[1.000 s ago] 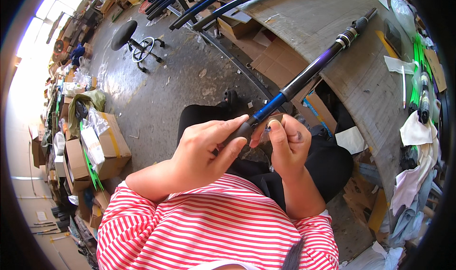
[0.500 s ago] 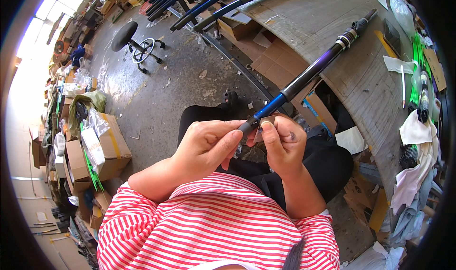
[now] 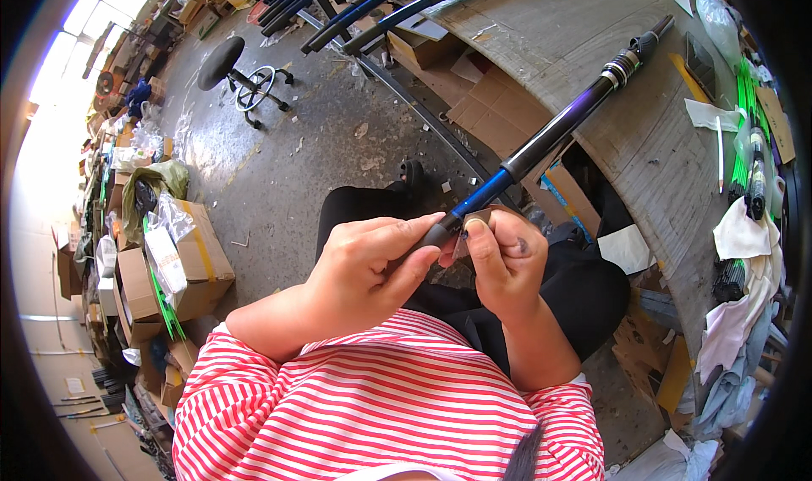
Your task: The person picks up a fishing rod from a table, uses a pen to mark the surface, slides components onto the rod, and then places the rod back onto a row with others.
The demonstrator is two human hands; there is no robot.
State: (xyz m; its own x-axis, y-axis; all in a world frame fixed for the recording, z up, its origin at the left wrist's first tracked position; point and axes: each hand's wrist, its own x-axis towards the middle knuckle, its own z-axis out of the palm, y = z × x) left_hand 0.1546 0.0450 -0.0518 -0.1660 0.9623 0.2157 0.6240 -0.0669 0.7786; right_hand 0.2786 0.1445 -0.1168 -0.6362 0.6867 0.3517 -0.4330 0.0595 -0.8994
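Note:
A blue and black telescopic fishing rod (image 3: 554,128) runs slantwise from my hands up to the right, its far end over the table. My left hand (image 3: 364,261) is closed round its dark near end, with thumb and fingers along the tube. Close beside it, my right hand (image 3: 507,261) pinches a small brownish flat piece (image 3: 479,216) between thumb and fingers, against the rod's blue section. What that piece is made of is hard to make out. My right fingers under the rod are mostly hidden.
A grey worktable (image 3: 626,143) lies to the right, bearing green rods (image 3: 744,126) and cloths (image 3: 744,232). More dark rods (image 3: 359,12) rest at the top. A black stool (image 3: 222,62) stands far left; cardboard boxes (image 3: 207,248) are stacked nearer. An open carton (image 3: 571,198) sits under the table edge.
My left hand has shifted slightly on the rod's near end, its thumb now lower and further from the fingertips. The rod has moved only a little; my right hand stays nearly in place.

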